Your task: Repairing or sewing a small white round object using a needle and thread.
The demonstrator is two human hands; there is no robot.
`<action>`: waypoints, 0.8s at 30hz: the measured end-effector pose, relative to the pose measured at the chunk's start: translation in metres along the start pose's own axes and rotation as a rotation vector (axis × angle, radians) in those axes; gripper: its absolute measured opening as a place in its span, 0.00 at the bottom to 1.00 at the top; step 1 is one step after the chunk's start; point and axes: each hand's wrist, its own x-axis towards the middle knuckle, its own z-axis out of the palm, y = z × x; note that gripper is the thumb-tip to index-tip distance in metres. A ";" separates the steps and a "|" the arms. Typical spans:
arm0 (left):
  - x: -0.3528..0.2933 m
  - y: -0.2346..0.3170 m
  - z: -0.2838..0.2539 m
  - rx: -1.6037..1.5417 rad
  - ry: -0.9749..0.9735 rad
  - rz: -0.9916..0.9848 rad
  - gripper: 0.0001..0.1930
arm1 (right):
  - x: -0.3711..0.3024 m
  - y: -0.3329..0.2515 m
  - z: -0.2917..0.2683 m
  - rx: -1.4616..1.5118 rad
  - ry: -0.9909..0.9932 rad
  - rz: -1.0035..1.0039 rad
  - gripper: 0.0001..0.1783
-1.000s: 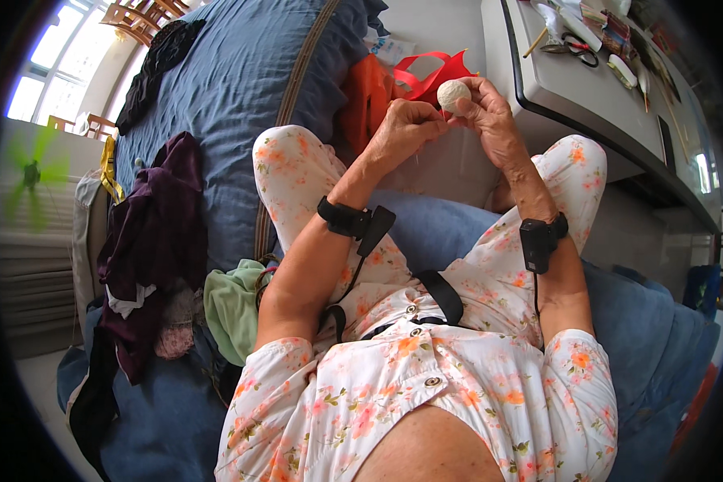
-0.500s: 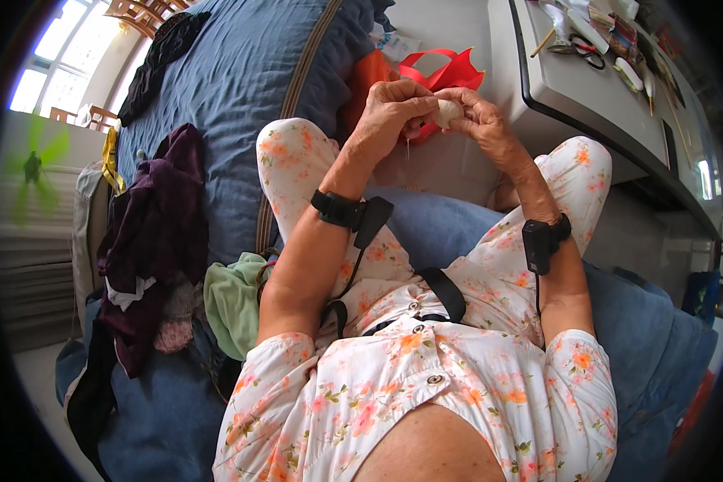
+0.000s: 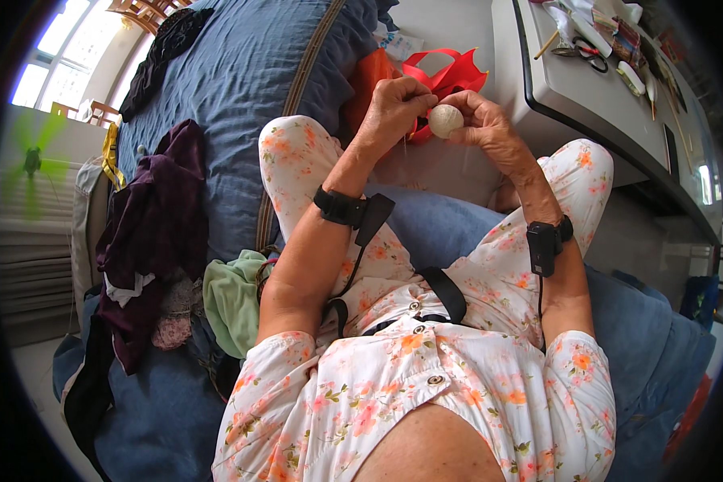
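My right hand [image 3: 491,128] holds a small round off-white ball [image 3: 446,121] between the thumb and fingers. Its surface looks finely textured, like wound thread, though I cannot tell for sure. Just left of the ball, my left hand [image 3: 395,103] is closed in a pinch, its fingertips close to the ball's upper left side. Whatever lies in that pinch is too small to make out. A thin pale strand seems to hang below the left fingers. Behind the hands is a red bag [image 3: 463,74] with a loop handle, beside an orange-red bag [image 3: 367,79].
On the right, a grey cabinet top [image 3: 554,88] carries scissors [image 3: 593,58], sticks and small packets. A blue bed cover [image 3: 241,104] spreads at the left. Purple clothing [image 3: 157,201] and a light green cloth [image 3: 231,301] lie by my left arm. A green fan [image 3: 32,162] stands far left.
The ball has turned and shows more fully as my right fingers shift to its right side. My left fingers have drawn slightly away from it.
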 end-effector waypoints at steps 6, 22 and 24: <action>-0.003 0.003 0.003 -0.061 0.007 -0.192 0.06 | 0.006 0.015 -0.007 0.271 0.016 -0.189 0.27; -0.010 0.017 0.010 -0.293 -0.176 -0.227 0.06 | 0.011 0.015 -0.007 -0.152 0.264 -0.251 0.21; -0.008 0.015 0.004 -0.461 -0.146 -0.279 0.05 | 0.011 0.017 -0.009 -0.317 0.264 -0.319 0.21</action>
